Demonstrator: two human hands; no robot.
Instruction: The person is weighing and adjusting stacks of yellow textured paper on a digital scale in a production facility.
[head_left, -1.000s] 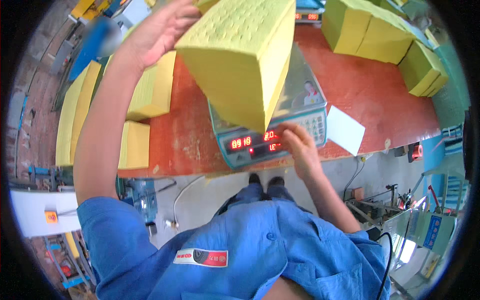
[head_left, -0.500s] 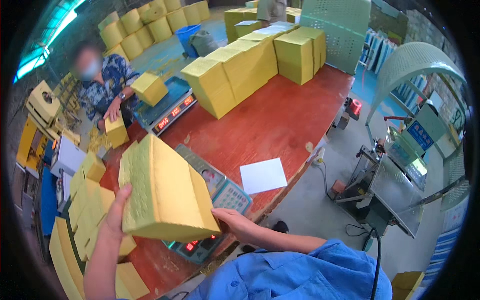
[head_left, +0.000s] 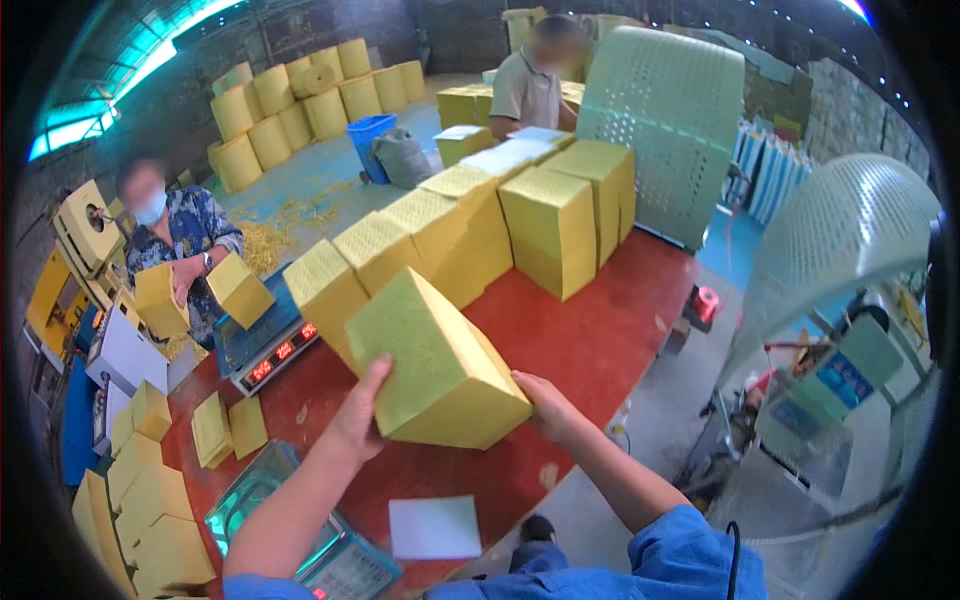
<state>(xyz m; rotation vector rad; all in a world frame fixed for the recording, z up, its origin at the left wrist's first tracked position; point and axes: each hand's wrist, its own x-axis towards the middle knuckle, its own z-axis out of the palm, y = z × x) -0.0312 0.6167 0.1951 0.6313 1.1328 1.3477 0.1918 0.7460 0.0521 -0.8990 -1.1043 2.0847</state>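
Note:
A thick block of yellow paper sheets [head_left: 425,360] is held tilted in the air above the red table [head_left: 590,335]. My left hand [head_left: 358,415] grips its left side, thumb up against the face. My right hand [head_left: 548,408] presses the opposite side near a lower corner, fingers partly hidden behind it. Just beyond the block stands a row of similar yellow paper stacks [head_left: 460,235]. Below my left forearm lies a digital scale [head_left: 350,570], partly covered by the arm. A white sheet [head_left: 435,528] lies near the table's front edge.
A masked co-worker [head_left: 180,235] at the left holds a yellow block beside a second scale [head_left: 275,362]. Another person [head_left: 530,90] stands behind the row. Small yellow stacks [head_left: 210,430] lie at left. A perforated green chair back [head_left: 655,130] and machinery [head_left: 840,380] stand right.
Both hands have carried the yellow block away from above the near scale, toward the row of stacks. The view has shifted. The co-worker's block is now raised, and the person behind shows more fully.

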